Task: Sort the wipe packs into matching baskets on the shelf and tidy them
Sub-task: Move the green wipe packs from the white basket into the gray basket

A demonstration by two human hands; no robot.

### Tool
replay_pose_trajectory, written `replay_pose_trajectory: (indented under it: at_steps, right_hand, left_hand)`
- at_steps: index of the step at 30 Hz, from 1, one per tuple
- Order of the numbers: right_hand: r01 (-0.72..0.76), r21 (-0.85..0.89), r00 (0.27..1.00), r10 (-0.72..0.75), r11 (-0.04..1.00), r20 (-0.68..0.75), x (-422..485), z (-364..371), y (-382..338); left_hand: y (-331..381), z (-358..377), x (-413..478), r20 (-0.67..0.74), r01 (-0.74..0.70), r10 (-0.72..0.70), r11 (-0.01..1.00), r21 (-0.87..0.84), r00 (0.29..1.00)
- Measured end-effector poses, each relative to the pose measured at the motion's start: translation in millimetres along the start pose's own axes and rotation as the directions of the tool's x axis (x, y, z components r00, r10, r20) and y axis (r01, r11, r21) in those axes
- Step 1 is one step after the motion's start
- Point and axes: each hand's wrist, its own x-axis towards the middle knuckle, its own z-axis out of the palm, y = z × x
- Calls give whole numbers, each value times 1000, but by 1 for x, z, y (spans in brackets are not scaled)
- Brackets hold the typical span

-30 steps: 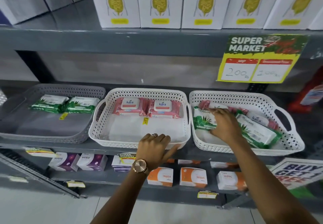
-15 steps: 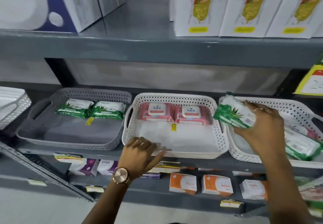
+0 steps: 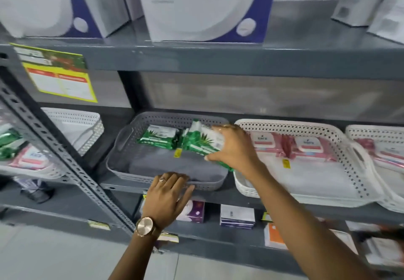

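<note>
My right hand [image 3: 235,150] grips a green wipe pack [image 3: 202,141] and holds it over the right side of the grey basket [image 3: 124,142]. Another green pack [image 3: 158,138] lies at the back of that basket, and a third may sit under the held one, mostly hidden. My left hand [image 3: 167,196] rests on the grey basket's front rim, fingers spread. To the right, a white basket [image 3: 284,189] holds two pink wipe packs [image 3: 308,146] along its back. A further white basket [image 3: 391,205] with mixed packs shows at the right edge.
A slanted grey shelf upright [image 3: 54,148] crosses the left side, with another white basket [image 3: 85,124] behind it. Large white boxes [image 3: 203,6] stand on the upper shelf. Small boxes [image 3: 237,216] fill the shelf below. A yellow price sign [image 3: 59,74] hangs at the left.
My right hand has carried the green pack leftward from the right white basket to over the grey basket. My left hand slid from the middle basket's rim to the grey basket's rim.
</note>
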Motion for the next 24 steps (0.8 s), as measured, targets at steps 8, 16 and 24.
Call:
replay_pose_trajectory:
  at_steps: [8,16,24]
  right_hand:
    - [106,-352,988,-56,930,147,38,75,-17]
    - [35,4,999,-35,999,4,21,57,5]
    - [-74,195,956,125,978,-265,-20,-14,87]
  left_hand:
    - [-5,-1,-5,80,85,-81,995,-56,994]
    - [21,-2,9,99,104,-97,992,-70,990]
    - [125,15,61,84,-47,64,980,-194,994]
